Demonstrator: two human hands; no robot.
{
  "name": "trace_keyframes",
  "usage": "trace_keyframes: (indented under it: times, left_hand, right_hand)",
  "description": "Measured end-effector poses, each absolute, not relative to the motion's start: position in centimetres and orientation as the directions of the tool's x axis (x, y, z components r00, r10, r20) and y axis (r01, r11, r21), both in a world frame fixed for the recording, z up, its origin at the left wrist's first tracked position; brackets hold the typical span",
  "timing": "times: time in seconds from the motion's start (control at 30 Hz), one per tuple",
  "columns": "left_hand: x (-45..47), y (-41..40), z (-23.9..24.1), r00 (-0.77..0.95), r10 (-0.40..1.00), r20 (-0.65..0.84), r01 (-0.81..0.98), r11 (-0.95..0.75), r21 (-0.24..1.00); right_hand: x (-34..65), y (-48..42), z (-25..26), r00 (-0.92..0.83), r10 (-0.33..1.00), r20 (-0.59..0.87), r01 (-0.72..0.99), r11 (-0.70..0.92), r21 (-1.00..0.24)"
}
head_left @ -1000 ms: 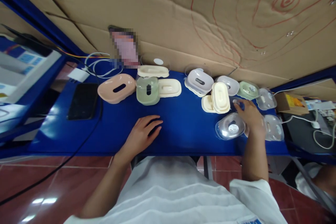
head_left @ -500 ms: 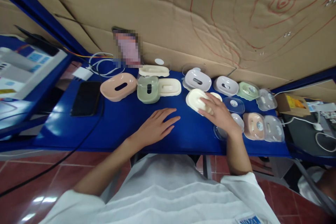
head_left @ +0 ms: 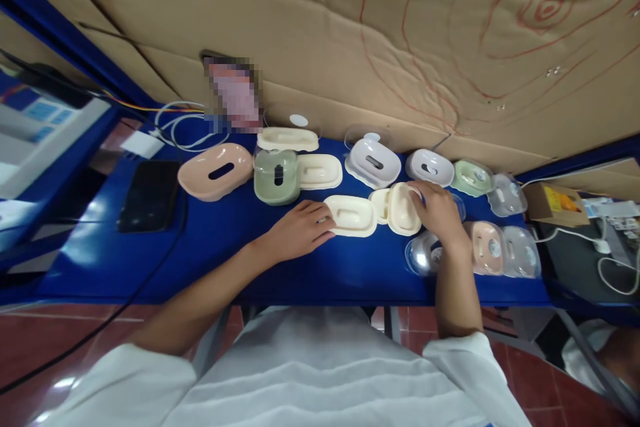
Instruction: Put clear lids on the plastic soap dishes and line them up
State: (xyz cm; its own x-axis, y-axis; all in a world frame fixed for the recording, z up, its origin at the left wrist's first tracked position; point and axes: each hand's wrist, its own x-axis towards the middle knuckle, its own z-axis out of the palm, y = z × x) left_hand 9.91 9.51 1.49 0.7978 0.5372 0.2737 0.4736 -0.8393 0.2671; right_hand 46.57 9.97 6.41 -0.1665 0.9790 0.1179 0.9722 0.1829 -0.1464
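Note:
My left hand [head_left: 300, 230] rests on the blue table [head_left: 225, 247] with its fingertips touching the left end of a cream soap-dish tray [head_left: 351, 215]. My right hand [head_left: 439, 210] curls around a second cream soap-dish piece [head_left: 400, 207] just right of that tray. Beside my right wrist lie a clear dome lid [head_left: 420, 255] and a pink dish under a clear lid [head_left: 486, 247].
Along the back stand a pink dish [head_left: 215, 170], a green dish [head_left: 276, 177], cream parts [head_left: 315, 170], two lilac-white dishes [head_left: 373, 161], a green one [head_left: 471, 175] and clear lids [head_left: 506, 192]. A black phone [head_left: 149, 195] and cables lie left. Cardboard walls the rear. Another person sits at far right.
My right hand carried a cream piece from the right side toward the centre and set it down; a separate cream tray now lies under my left fingertips, which moved right to it.

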Motion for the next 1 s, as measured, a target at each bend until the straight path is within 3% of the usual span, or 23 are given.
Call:
trace_keyframes:
  times: [0.17, 0.3, 0.47, 0.57, 0.7, 0.87, 1.0]
  left_hand:
    - [8.2, 10.2, 2.5, 0.803, 0.567, 0.183, 0.503, -0.810, 0.301]
    - [7.8, 10.1, 2.8, 0.793, 0.587, 0.164, 0.525, -0.795, 0.304]
    - [8.3, 9.8, 2.4, 0.755, 0.634, 0.168, 0.593, -0.769, 0.237]
    - [8.6, 9.7, 2.2, 0.742, 0.649, 0.171, 0.616, -0.760, 0.210]
    - [8.7, 9.7, 2.2, 0.743, 0.647, 0.170, 0.609, -0.760, 0.228]
    - [8.2, 10.0, 2.0, 0.728, 0.656, 0.200, 0.573, -0.742, 0.347]
    - [7.9, 10.1, 1.5, 0.730, 0.651, 0.208, 0.565, -0.746, 0.352]
  right_hand:
    - [45.0, 9.4, 4.7, -0.174, 0.975, 0.136, 0.969, 0.194, -0.154]
    - [43.9, 8.1, 4.9, -0.302, 0.951, 0.060, 0.935, 0.308, -0.179]
    - [42.4, 7.3, 5.2, -0.402, 0.916, 0.000, 0.882, 0.387, -0.270]
    - [42.4, 8.0, 5.2, -0.356, 0.932, 0.065, 0.878, 0.358, -0.319]
    - [43.2, 9.8, 5.7, -0.136, 0.952, 0.276, 0.952, 0.202, -0.229]
    - [42.3, 11.3, 5.2, -0.329, 0.915, 0.236, 0.911, 0.372, -0.175]
    - [41.8, 11.6, 4.7, -0.283, 0.929, 0.240, 0.927, 0.329, -0.178]
